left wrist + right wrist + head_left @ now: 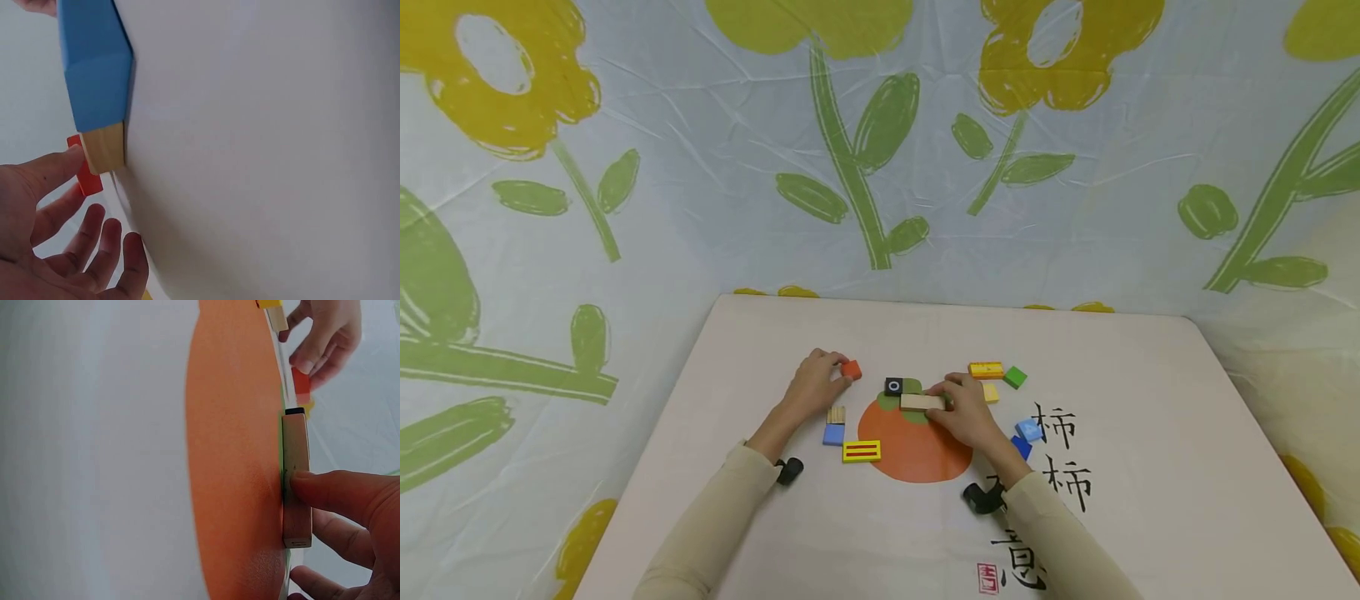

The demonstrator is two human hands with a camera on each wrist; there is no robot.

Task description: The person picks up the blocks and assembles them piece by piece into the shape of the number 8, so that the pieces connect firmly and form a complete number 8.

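Note:
My left hand pinches a small red block between thumb and forefinger at the back left of the table. Seen from the left wrist, the red block shows behind a small wooden block and a blue block; the other fingers are spread loosely. A long plain wooden block lies over the top of the printed persimmon, gripped at its right end by my right hand. In the right wrist view the thumb presses the face of this wooden block. Beside its left end sits a black block with a white ring.
A yellow block with red stripes lies at the persimmon's left edge. Right of the right hand are an orange-yellow block, a green block, a pale yellow block, a light blue block and a dark blue block.

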